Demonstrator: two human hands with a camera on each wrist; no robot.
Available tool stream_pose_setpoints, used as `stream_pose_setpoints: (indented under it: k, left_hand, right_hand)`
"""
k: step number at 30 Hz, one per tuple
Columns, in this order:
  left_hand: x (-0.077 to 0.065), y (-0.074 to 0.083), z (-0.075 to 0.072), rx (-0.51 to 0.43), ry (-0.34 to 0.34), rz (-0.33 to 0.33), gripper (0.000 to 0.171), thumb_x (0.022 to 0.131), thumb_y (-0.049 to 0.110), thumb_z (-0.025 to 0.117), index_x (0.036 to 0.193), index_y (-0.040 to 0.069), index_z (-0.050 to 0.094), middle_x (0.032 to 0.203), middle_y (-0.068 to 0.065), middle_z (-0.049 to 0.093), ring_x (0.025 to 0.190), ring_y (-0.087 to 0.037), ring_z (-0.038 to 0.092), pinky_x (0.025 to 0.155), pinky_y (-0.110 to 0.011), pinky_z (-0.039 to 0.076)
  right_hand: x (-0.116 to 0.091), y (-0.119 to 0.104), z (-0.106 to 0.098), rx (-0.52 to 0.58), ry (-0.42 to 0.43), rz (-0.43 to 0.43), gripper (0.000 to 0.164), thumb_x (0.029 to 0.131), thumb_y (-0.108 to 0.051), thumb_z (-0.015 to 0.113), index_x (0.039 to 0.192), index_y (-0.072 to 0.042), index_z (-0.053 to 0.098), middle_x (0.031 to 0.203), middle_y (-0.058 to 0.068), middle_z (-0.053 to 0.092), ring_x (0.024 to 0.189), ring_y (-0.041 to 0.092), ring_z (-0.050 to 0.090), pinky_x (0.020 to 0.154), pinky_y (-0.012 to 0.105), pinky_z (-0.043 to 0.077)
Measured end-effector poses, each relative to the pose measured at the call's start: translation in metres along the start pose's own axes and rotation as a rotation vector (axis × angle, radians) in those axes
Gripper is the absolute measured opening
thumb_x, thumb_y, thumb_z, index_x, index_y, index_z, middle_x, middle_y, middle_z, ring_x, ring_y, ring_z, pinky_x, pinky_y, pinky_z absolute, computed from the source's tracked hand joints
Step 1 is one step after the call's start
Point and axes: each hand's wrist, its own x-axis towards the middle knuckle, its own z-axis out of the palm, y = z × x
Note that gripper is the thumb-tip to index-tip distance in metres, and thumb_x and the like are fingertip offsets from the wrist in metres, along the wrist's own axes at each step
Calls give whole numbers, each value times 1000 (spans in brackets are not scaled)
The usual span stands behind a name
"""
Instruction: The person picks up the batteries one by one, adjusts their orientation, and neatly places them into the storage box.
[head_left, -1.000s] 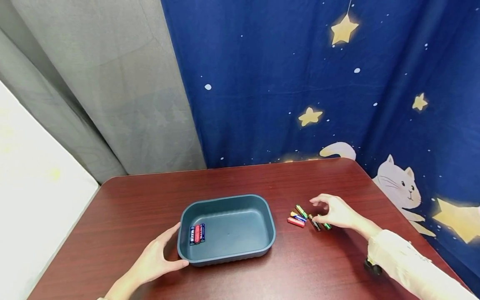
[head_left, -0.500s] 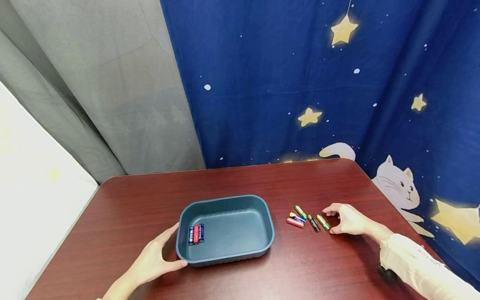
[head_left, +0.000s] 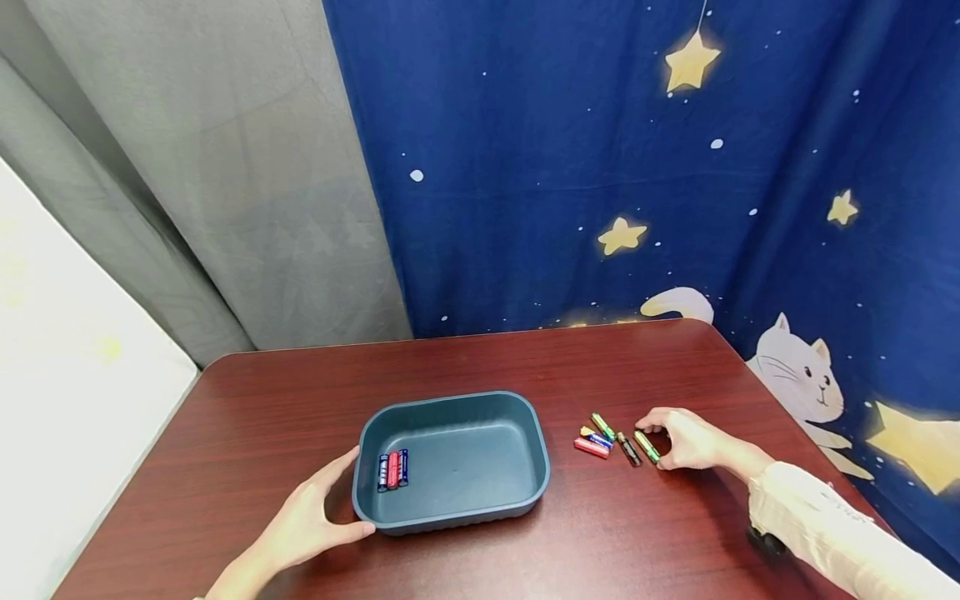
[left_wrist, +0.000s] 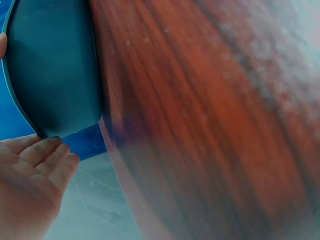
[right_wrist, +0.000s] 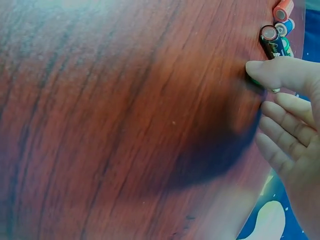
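Observation:
A dark teal plastic basin sits on the table, with two blue batteries and one red battery side by side at its left end. My left hand rests against the basin's left side, thumb at the near corner and straight fingers along the wall. At the right, my right hand pinches a green battery lengthwise on the table, thumb at its near end and a finger at its far end. The thumb partly hides it in the right wrist view. A black battery lies just left of it.
Beside the black battery lie a red battery, a blue and yellow battery and another green battery, close together. The reddish-brown table ends at a blue star-patterned curtain and a grey curtain.
My right hand moved right and nearer from above the batteries, then shifted slightly left onto the rightmost green battery. My left hand and the basin have stayed in place.

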Motion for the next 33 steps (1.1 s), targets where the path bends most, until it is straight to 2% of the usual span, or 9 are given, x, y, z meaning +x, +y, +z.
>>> stream_pose_setpoints:
  k: [9,17,26,33]
  left_hand:
    - [0,0,1,-3,2,-4,92,62,52,76,137,14,40,130,-2,50,116,-21,48,90,-51,43]
    - [0,-1,2,-3,8,-6,93,60,52,78,137,14,40,131,-1,50,116,-20,48,90,-50,43]
    - [0,-2,2,-17,6,-4,93,61,51,77,137,13,40,130,-3,51,116,-23,49,90,-51,43]
    - [0,0,0,-12,7,-5,93,61,52,77,137,13,40,130,-3,51,116,-23,49,90,-51,43]
  right_hand:
    - [1,0,3,26,23,9,35,57,-12,77,89,-9,63,81,-6,56,74,12,51,67,28,46]
    - [1,0,6,186,139,17,34,60,-13,79,90,-7,63,81,-4,59,74,17,54,62,26,49]
    - [17,-13,-12,285,213,92,39,64,-13,80,99,-7,63,88,-1,63,80,19,59,68,24,51]
    - [34,-34,-27,333,272,68,41,66,-10,79,103,-6,63,92,3,64,84,25,59,72,25,53]
